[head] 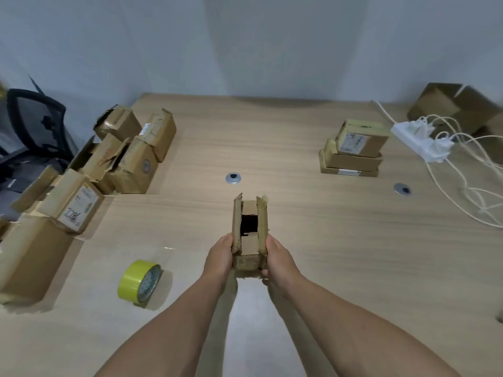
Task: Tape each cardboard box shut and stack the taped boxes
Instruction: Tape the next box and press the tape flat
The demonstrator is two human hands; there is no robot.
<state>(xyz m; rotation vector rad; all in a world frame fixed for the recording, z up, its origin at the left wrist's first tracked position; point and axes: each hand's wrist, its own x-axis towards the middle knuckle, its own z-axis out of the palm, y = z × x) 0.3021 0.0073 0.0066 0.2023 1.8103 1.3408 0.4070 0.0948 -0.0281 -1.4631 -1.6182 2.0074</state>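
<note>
Small box: you hold it between both hands, over the near middle of the table. Its two long flaps stand up, and you can see a dark hole inside.
Left hand: your fingers curl round the left side of the small box and grip it.
Right hand: your fingers curl round the right side and grip it too.
Tape roll: it is yellow-green and stands on its edge on the table, near your left arm, apart from the small box.
Pile of boxes: it sits on the left side of the table, with many flaps torn or open.
Stack of boxes: it sits far off on the right, three shut boxes, with the smallest on top.
Power strip: it is white, just right of the stack, with white cords plugged in.
Chair: it is black and stands past the left end of the table.
</note>
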